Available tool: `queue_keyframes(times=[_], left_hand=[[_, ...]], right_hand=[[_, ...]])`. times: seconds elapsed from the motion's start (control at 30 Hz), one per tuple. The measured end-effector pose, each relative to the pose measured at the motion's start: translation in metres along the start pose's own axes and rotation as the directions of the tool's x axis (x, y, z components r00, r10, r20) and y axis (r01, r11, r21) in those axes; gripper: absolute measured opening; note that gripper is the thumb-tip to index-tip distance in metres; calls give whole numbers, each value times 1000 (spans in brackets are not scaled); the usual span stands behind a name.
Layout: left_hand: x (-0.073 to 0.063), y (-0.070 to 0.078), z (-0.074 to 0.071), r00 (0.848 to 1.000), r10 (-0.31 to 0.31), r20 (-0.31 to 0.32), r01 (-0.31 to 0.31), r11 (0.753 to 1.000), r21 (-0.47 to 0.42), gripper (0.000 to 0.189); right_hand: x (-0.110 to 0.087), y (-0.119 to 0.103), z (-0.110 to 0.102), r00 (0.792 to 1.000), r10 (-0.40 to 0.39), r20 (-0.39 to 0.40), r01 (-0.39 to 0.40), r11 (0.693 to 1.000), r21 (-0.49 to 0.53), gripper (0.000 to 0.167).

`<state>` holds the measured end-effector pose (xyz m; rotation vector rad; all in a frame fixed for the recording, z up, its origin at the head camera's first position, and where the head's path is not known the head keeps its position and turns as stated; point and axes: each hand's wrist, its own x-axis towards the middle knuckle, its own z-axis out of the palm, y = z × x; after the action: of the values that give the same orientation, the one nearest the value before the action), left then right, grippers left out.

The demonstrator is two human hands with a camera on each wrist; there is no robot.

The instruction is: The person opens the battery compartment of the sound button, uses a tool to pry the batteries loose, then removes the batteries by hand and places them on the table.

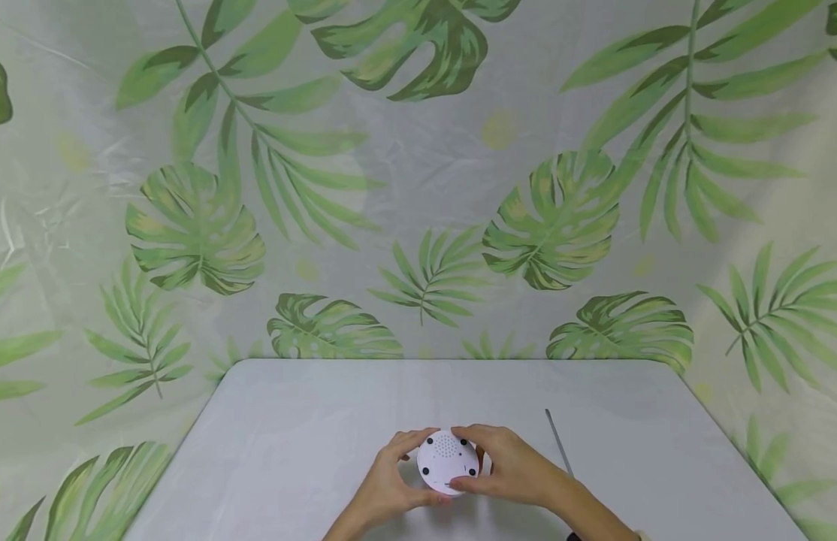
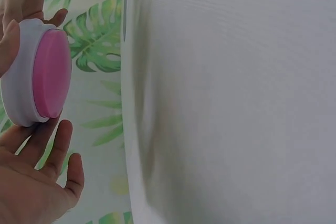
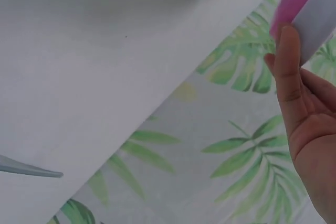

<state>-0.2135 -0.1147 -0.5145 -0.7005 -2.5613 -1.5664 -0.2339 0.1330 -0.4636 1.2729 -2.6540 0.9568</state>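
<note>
A round white plastic device (image 1: 446, 464) is held up over the near part of a smooth white table (image 1: 310, 436), which spreads beneath and beyond it. The bare left hand (image 1: 389, 481) grips it from its left, finger and thumb bent about the rim at far and near edges; the bare right hand (image 1: 509, 464) grips it from its right in much the same way, with the thumb laid over its flat underside beside a small dark mark (image 1: 448, 485). Holding it by the rim seems meant to leave that underside open to view, so the dotted grille of small holes (image 1: 446, 446) and the round black feet (image 1: 426, 471) show plainly. The glossy pink domed face (image 2: 52, 74) (best seen from the left wrist) is turned away from the person, presumably because the underside is what matters just now. To the right of the device, well apart from it, a slim grey rod (image 1: 557, 436) lies on the table, probably set there to be within the right hand's reach; its nearer end is hidden by the right forearm. Beyond the device hangs a pale cloth printed with green leaves (image 1: 432, 188), likely a plain backdrop.
</note>
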Motion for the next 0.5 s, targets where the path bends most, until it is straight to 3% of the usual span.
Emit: queue_keyframes(times=[0.17,0.37,0.5], left_hand=[[1,-4,3,999,33,11,-34,999,22,86],[0,-11,5,998,37,58,-38,999,19,86],[1,-15,6,997,37,74,-39,999,23,86]], right_hand=[[-1,3,6,999,-8,42,14,989,-145,71],[-1,4,12,996,6,92,17,969,-245,74],[-3,4,17,994,-36,105,71,936,-346,72]])
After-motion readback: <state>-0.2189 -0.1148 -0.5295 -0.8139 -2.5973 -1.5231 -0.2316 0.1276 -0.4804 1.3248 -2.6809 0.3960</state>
